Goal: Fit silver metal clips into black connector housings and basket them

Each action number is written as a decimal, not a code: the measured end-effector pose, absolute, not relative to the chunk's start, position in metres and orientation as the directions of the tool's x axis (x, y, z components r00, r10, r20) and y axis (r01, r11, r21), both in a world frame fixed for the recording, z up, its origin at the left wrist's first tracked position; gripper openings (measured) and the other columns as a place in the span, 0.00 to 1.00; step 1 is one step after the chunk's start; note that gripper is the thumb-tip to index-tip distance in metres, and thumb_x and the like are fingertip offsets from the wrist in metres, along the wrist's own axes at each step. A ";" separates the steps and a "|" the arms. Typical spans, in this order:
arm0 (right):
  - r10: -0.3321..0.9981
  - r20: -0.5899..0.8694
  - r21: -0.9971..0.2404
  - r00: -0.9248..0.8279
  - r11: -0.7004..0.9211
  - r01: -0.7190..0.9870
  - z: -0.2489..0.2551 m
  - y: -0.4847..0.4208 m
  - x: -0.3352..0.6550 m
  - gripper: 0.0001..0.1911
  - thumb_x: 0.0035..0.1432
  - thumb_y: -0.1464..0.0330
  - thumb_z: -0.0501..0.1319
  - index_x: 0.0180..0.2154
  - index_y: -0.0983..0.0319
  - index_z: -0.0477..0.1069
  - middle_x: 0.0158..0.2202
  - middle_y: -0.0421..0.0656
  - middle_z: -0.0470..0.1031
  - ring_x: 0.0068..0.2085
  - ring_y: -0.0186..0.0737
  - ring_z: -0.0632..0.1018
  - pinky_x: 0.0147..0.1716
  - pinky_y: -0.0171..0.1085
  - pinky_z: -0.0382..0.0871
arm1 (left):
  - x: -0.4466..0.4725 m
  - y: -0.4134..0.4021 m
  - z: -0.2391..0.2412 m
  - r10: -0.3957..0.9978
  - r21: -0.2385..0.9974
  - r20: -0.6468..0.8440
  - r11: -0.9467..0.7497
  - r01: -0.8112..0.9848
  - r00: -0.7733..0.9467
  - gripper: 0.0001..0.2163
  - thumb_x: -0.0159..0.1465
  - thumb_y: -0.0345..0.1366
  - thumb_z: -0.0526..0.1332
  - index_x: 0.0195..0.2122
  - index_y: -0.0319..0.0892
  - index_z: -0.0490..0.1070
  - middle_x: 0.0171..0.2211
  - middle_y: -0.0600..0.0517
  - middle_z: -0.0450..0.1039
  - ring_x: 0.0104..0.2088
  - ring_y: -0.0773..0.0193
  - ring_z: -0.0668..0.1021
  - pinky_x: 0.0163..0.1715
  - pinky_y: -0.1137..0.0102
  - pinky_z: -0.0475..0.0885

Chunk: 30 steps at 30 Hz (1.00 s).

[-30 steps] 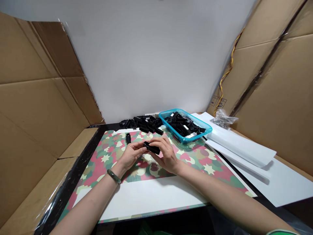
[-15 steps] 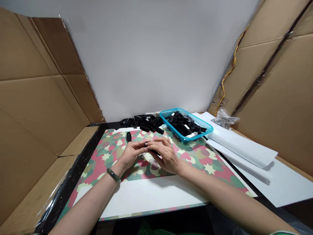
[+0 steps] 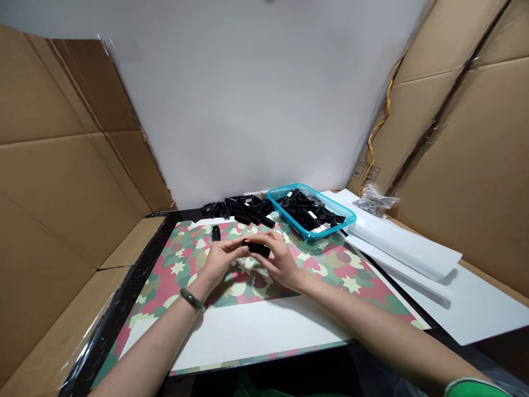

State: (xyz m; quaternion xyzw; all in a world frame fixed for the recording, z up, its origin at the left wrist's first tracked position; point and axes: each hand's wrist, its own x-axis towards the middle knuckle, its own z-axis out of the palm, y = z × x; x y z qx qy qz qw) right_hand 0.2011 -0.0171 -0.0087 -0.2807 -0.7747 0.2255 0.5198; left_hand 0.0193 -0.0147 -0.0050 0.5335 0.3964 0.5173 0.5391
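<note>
Between my two hands, above the camouflage-patterned sheet (image 3: 185,251), is a small black rectangular plastic piece (image 3: 257,248). My left hand (image 3: 221,260) pinches its left end with thumb and fingertips. Fingers of my right hand (image 3: 283,262) close over its top and right side, with the thumb below. Fingers cover part of the piece, and I cannot make out its exact kind. Small clear or shiny bits (image 3: 238,262) lie on the sheet just under my hands. A single black plastic part (image 3: 216,232) stands beyond my left hand.
A blue plastic basket (image 3: 309,236) full of black parts stands behind my right hand. Loose black parts (image 3: 243,209) are heaped to its left. White sheets (image 3: 407,248) and a clear bag of small pieces (image 3: 377,200) lie at right. Cardboard walls (image 3: 53,182) flank the table.
My right hand's fingers have shifted, so more of the black piece shows between my hands. My left hand keeps its pinch. The whole view has moved slightly.
</note>
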 end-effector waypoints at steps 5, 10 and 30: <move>0.930 0.295 -0.945 -0.219 0.251 -0.209 -0.014 -0.012 0.195 0.24 0.54 0.59 0.67 0.52 0.56 0.70 0.43 0.45 0.77 0.32 0.40 0.78 0.24 0.36 0.73 | 0.024 -0.016 -0.013 0.934 0.933 0.355 -0.350 0.088 -0.048 0.18 0.51 0.39 0.73 0.43 0.43 0.81 0.36 0.48 0.82 0.35 0.59 0.81 0.35 0.67 0.78; 0.971 0.080 -0.940 -0.226 -0.002 -0.340 -0.016 -0.013 0.193 0.25 0.47 0.59 0.72 0.47 0.59 0.74 0.35 0.41 0.76 0.22 0.30 0.72 0.17 0.31 0.69 | 0.022 -0.015 -0.017 0.767 0.736 0.641 -0.601 0.312 -0.032 0.08 0.59 0.37 0.67 0.39 0.43 0.82 0.38 0.45 0.82 0.39 0.56 0.82 0.39 0.65 0.78; 0.905 -0.201 -0.767 -0.375 -0.383 -0.515 -0.026 -0.002 0.193 0.18 0.41 0.62 0.75 0.33 0.65 0.76 0.16 0.29 0.61 0.14 0.22 0.55 0.13 0.27 0.55 | 0.037 -0.018 -0.020 0.989 0.980 -0.005 -0.025 -0.196 -0.150 0.18 0.45 0.49 0.73 0.23 0.38 0.76 0.20 0.49 0.77 0.22 0.61 0.78 0.27 0.69 0.72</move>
